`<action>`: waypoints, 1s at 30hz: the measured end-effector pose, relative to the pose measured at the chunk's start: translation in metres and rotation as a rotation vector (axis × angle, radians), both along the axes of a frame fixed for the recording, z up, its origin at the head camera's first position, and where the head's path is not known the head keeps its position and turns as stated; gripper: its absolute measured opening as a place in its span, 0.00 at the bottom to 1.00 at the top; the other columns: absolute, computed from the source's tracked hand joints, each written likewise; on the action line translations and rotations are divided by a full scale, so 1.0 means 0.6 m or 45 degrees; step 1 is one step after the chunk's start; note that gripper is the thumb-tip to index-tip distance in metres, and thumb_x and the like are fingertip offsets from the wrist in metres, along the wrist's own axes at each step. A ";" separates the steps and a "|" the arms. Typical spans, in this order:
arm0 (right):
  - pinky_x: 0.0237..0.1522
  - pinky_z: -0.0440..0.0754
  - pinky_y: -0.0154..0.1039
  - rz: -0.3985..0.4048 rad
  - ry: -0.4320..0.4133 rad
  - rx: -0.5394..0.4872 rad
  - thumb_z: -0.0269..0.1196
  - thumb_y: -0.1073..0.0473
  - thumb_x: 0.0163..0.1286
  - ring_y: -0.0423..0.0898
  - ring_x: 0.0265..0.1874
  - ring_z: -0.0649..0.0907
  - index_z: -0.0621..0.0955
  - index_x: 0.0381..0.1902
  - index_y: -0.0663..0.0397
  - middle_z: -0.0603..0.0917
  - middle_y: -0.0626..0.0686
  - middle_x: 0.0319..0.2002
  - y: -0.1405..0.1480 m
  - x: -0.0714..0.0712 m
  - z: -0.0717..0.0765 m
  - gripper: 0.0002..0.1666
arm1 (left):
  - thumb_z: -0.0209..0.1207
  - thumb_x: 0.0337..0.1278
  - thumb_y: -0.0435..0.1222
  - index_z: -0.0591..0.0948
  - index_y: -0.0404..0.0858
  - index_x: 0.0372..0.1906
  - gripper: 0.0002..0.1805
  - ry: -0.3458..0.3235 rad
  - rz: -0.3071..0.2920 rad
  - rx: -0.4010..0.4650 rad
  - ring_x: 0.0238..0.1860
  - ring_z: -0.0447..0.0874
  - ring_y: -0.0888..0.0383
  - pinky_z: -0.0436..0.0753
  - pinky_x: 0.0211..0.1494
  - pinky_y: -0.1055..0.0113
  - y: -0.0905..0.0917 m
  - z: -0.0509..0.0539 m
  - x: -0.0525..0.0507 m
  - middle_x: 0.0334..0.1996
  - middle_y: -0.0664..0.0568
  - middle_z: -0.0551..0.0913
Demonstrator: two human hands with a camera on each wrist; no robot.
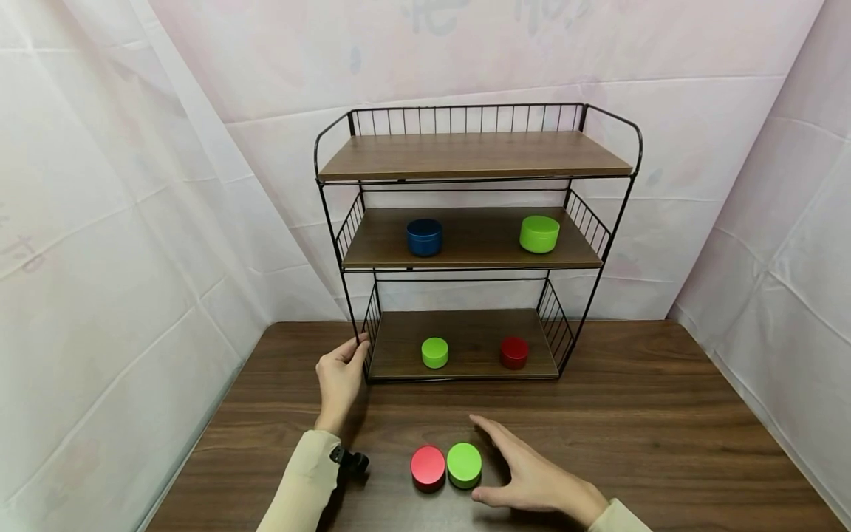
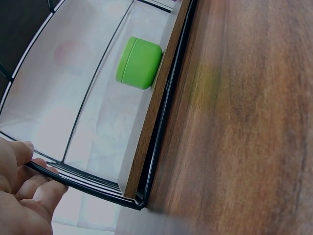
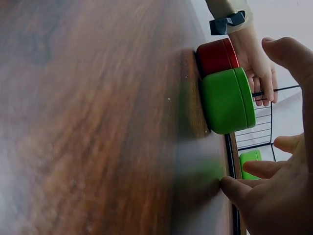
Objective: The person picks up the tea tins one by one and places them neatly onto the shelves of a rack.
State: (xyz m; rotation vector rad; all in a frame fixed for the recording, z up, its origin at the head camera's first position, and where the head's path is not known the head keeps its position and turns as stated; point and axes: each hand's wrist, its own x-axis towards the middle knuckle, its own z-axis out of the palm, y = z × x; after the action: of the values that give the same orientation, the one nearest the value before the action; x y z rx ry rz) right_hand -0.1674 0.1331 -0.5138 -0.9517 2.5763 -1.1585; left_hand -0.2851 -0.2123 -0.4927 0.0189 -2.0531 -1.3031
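Observation:
My left hand [image 1: 340,378] grips the black wire side post of a three-tier shelf [image 1: 459,373] at its lower left; the left wrist view shows thumb and fingers around the thin frame. On the table in front, a red round tin [image 1: 428,467] and a green round tin [image 1: 464,465] stand side by side. Just right of the green tin, my right hand [image 1: 532,473] is spread, thumb and fingers apart, holding nothing. In the right wrist view, the green tin [image 3: 227,101] lies nearer than the red tin [image 3: 216,56], a gap separating it from the fingers.
The bottom shelf bears a small green tin [image 1: 435,353] and a dark red tin [image 1: 514,353]. Above them, the middle shelf holds a blue tin [image 1: 424,237] and a larger green tin [image 1: 539,234]. A white curtain [image 1: 133,222] surrounds the wooden table [image 1: 665,414].

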 end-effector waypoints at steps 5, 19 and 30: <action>0.69 0.74 0.44 0.029 -0.003 -0.066 0.73 0.39 0.64 0.55 0.73 0.71 0.57 0.82 0.42 0.64 0.54 0.79 0.001 0.001 -0.005 0.57 | 0.70 0.61 0.30 0.92 0.35 0.44 0.08 0.007 -0.001 -0.001 0.43 0.91 0.48 0.74 0.37 0.88 0.000 -0.001 0.001 0.38 0.45 0.92; 0.68 0.76 0.43 0.064 -0.017 -0.119 0.71 0.41 0.67 0.56 0.72 0.72 0.60 0.80 0.54 0.67 0.57 0.76 -0.005 -0.001 -0.009 0.54 | 0.70 0.61 0.30 0.92 0.35 0.43 0.07 -0.012 0.006 0.000 0.43 0.91 0.51 0.74 0.37 0.88 0.001 0.000 0.001 0.37 0.45 0.92; 0.67 0.77 0.42 0.097 -0.001 -0.092 0.71 0.47 0.67 0.54 0.68 0.77 0.64 0.78 0.57 0.72 0.56 0.73 -0.011 -0.007 -0.005 0.48 | 0.70 0.61 0.31 0.92 0.35 0.43 0.07 -0.021 0.005 0.004 0.42 0.91 0.52 0.75 0.36 0.87 0.001 0.002 0.002 0.37 0.45 0.92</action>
State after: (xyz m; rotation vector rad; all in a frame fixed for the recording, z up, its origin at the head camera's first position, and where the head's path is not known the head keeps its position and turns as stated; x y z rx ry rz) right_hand -0.1717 0.1267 -0.5168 -1.0546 2.4891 -1.2382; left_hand -0.2838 -0.2120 -0.4913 0.0355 -2.0636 -1.3080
